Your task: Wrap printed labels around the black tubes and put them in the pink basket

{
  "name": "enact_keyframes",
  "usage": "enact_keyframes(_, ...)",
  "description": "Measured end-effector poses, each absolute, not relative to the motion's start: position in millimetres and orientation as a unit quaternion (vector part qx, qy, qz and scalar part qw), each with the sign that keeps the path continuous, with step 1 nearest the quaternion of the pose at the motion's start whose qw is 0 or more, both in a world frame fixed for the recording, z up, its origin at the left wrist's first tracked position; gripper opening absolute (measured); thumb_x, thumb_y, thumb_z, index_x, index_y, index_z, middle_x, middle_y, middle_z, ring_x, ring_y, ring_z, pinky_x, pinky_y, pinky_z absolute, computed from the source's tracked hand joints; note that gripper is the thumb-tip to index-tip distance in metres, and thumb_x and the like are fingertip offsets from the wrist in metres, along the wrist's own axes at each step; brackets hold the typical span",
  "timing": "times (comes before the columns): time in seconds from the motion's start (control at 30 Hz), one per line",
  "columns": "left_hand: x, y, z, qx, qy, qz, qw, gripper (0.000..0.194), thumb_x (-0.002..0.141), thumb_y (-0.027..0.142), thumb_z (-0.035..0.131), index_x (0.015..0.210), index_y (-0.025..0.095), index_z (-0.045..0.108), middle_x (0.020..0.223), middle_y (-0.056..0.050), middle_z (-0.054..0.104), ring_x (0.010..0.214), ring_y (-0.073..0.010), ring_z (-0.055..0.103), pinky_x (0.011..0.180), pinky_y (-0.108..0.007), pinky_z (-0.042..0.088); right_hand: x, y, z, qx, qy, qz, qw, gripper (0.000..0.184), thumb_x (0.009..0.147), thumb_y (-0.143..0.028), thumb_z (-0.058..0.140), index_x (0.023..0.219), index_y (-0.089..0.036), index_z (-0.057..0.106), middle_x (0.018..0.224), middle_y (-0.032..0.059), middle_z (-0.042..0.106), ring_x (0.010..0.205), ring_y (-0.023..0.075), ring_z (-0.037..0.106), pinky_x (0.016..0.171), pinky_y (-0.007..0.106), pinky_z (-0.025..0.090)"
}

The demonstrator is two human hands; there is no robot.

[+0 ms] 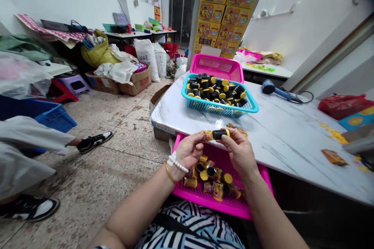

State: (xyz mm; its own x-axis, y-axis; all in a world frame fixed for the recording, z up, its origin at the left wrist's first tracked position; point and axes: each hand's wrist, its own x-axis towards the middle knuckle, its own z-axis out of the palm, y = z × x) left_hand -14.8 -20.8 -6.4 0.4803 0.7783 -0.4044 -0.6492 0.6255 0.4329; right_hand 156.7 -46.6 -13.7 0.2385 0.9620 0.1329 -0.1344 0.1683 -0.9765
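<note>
My left hand point(189, 151) and my right hand point(239, 151) are raised together over a pink basket point(257, 171) on my lap. Both pinch one small black tube with a yellow cap point(220, 134); a printed yellow wrapper point(208, 135) sits on its left end under my left fingers. Several wrapped and capped tubes point(212, 181) lie in the pink basket below. Further off on the marble table point(280, 136), a blue basket point(219, 107) is full of bare black tubes with yellow caps.
An empty pink basket point(217, 66) stands behind the blue one. A blue heat gun point(276, 90) with its cord, a red bag point(340, 105) and yellow scraps point(333, 132) lie on the table's right. Another person's legs and shoes point(95, 141) are at left. Yellow cartons point(224, 11) are stacked behind.
</note>
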Motion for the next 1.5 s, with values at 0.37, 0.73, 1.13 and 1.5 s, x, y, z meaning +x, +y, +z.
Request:
enact_keyframes(0.37,-11,-23,-8,0.106,0.256,0.421,0.864,0.008,0.093,0.007,0.058,0.091,0.008,0.066,0.077,-0.002,0.068,0.035,0.0026,0.040,0.028,-0.008,0.019,145,-56,-13,-0.497,-0.444,0.380,0.642,0.035,0.074,-0.045,0.083,0.095,-0.021,0.069,0.089,0.0017,0.074,0.083,0.0188,0.072,0.085,0.040,0.062)
enact_keyframes(0.73,-6,-27,-15,0.161,0.278,0.452,0.833,0.010,0.079,0.015,0.075,0.082,0.008,0.068,0.074,-0.003,0.069,0.038,0.0014,0.040,0.031,-0.011,0.015,143,-69,-8,-0.515,-0.545,0.295,0.592,0.027,0.079,-0.036,0.077,0.098,-0.025,0.061,0.112,0.0081,0.076,0.095,0.0227,0.075,0.088,0.041,0.062)
enact_keyframes(1.13,-28,-43,-10,0.330,0.317,0.460,0.761,0.060,0.064,0.038,0.092,0.114,0.014,0.069,0.087,-0.006,0.071,0.062,-0.0115,0.065,0.043,-0.016,0.042,147,-73,-20,-0.483,-0.531,0.340,0.608,0.036,0.069,-0.035,0.086,0.100,-0.027,0.070,0.092,0.0016,0.074,0.085,0.0214,0.072,0.082,0.039,0.062)
enact_keyframes(1.5,-12,-58,-13,0.438,0.306,0.364,0.763,0.044,0.068,0.037,0.088,0.100,0.011,0.074,0.075,-0.005,0.072,0.051,-0.0107,0.063,0.050,-0.020,0.048,171,-116,-21,-0.522,-0.669,0.186,0.495,0.048,0.081,-0.027,0.078,0.127,-0.036,0.068,0.108,0.0036,0.074,0.095,0.0240,0.072,0.091,0.044,0.059)
